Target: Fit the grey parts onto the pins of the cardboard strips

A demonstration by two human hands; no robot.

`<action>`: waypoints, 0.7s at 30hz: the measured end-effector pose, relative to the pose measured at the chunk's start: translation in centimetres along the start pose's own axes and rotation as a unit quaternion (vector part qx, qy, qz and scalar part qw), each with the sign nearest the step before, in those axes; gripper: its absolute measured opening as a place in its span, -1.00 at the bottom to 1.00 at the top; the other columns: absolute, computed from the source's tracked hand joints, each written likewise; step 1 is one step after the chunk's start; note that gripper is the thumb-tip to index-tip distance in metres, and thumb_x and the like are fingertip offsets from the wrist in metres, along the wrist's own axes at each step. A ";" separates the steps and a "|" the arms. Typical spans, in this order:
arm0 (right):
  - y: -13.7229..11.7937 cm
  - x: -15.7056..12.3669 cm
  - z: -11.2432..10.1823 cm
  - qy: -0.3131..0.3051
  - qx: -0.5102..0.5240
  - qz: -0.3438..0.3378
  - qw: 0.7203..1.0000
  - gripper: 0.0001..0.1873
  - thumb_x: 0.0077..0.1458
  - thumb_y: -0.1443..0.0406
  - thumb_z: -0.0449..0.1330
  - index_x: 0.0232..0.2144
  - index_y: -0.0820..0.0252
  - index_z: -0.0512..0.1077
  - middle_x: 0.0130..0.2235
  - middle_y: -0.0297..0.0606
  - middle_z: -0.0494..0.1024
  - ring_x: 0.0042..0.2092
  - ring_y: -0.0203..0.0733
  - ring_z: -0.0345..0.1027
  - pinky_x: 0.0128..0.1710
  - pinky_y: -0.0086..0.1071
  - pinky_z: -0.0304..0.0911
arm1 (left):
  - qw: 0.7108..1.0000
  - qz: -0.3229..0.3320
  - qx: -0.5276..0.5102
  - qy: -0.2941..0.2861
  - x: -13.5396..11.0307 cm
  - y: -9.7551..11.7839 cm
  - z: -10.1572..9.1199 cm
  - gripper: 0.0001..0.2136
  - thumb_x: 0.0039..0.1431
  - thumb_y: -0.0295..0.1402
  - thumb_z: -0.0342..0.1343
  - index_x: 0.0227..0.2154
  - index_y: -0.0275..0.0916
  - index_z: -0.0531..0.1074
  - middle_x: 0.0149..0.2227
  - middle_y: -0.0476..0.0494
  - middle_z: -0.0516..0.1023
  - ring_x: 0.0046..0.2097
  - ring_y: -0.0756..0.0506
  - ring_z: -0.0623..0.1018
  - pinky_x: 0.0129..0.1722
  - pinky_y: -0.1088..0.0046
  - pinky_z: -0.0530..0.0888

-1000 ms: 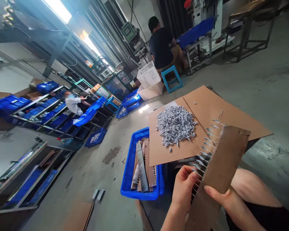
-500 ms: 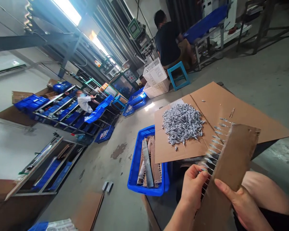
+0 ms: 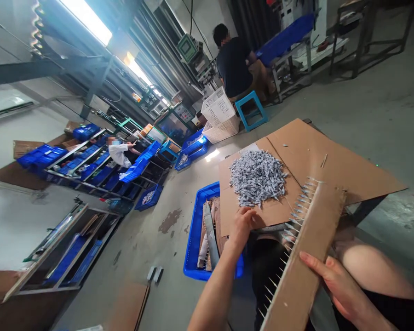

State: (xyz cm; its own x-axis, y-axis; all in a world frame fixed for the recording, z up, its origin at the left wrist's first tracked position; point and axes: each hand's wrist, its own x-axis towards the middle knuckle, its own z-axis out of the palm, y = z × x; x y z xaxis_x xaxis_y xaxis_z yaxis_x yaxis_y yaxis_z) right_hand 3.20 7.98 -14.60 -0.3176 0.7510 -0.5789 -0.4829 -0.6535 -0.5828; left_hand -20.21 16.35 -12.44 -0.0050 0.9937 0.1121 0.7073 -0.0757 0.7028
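My right hand point(image 3: 334, 285) grips a long cardboard strip point(image 3: 305, 248) with several small silver pointed parts stuck along its left edge. My left hand point(image 3: 242, 225) reaches forward to the near edge of a flat cardboard sheet point(image 3: 313, 151), just below a pile of small silver parts point(image 3: 257, 177). Its fingers curl down at the sheet's edge, and what they pinch, if anything, is hidden. The strip rests above my lap.
A blue crate point(image 3: 193, 239) with cardboard strips stands on the floor left of the sheet. A seated person in dark clothes point(image 3: 232, 62) works at the back by white baskets point(image 3: 218, 115). Another person point(image 3: 119, 151) sits by shelves of blue bins at left.
My left hand left the strip's edge and moved forward toward the pile of parts. The strip tilted lower in my right hand.
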 end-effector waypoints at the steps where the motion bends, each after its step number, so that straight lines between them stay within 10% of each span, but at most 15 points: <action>1: -0.1 0.0 0.1 0.004 0.006 0.003 1.000 -0.76 -0.03 0.12 0.32 -0.51 0.17 0.62 -0.48 -0.23 0.68 -0.38 0.05 0.55 -0.40 -0.30 0.41 | 0.999 0.018 0.027 -0.022 0.4 -0.5 -0.4 -0.77 0.10 -0.51 0.05 -0.31 -0.12 0.57 -0.18 -0.16 0.52 -0.11 -0.16 0.45 -0.06 0.34 0.30; 6: -0.6 0.0 0.3 -0.003 0.033 0.014 0.999 -0.77 0.00 0.16 0.31 -0.48 0.22 0.62 -0.46 -0.23 0.69 -0.37 0.01 0.55 -0.37 -0.35 0.38 | 0.996 0.021 0.080 -0.044 0.6 -0.4 -1.1 -0.82 0.10 -0.50 0.04 -0.38 -0.16 0.53 -0.30 -0.11 0.48 -0.24 -0.11 0.43 -0.15 0.38 0.32; 12: -1.2 -0.6 0.4 0.027 0.071 0.033 0.997 -0.81 -0.06 0.19 0.35 -0.42 0.21 0.61 -0.42 -0.22 0.69 -0.33 0.02 0.55 -0.34 -0.31 0.42 | 0.989 -0.106 -0.102 0.011 -2.0 4.8 0.0 -0.96 0.05 -0.40 0.11 -0.44 -0.21 0.45 -0.41 -0.08 0.49 -0.32 -0.07 0.45 -0.27 0.44 0.36; 21: -0.7 -1.5 0.2 0.022 0.030 0.031 0.999 -0.80 -0.15 0.19 0.41 -0.47 0.20 0.59 -0.53 -0.30 0.65 -0.47 -0.13 0.48 -0.48 -0.40 0.37 | 0.817 -0.354 -0.451 -0.065 -6.4 8.5 2.9 -0.62 -0.25 -0.21 0.41 -0.41 -0.32 0.44 -0.45 -0.09 0.54 -0.46 0.04 0.48 -0.43 0.58 0.35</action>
State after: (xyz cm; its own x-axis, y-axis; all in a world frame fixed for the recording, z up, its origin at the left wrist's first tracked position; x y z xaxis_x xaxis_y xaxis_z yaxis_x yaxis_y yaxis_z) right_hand 3.79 7.32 -13.24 -0.3130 0.7042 -0.6373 -0.5124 -0.6901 -0.5110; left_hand -12.11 9.57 -9.23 -0.0699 0.8106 -0.5814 -0.2495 0.5501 0.7970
